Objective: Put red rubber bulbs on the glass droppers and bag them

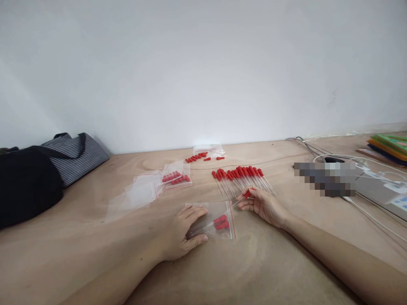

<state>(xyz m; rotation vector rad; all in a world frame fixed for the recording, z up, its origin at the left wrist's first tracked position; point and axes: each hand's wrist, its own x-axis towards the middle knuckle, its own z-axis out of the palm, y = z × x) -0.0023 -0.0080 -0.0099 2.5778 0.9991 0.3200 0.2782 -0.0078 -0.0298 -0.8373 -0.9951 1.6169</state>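
A clear zip bag (211,235) with a red line along its right edge lies on the table, with a few red-bulbed droppers (221,222) inside. My left hand (186,233) rests on the bag's left part, fingers stretched out and thumb apart. Between the fingertips of my right hand (262,205) is a dropper (248,194), held by its red bulb. Its clear stem points down-left to the bag's right edge; whether the tip is inside, I cannot tell. Just beyond this hand lies a row of droppers (238,173), red bulbs away from me.
Flat clear bags (136,192) are fanned out at the left, beside a filled bag (178,178). Loose red bulbs (195,157) lie near the wall. A striped bag (78,154) stands far left; cables (372,212) and coloured folders (389,146) are at the right.
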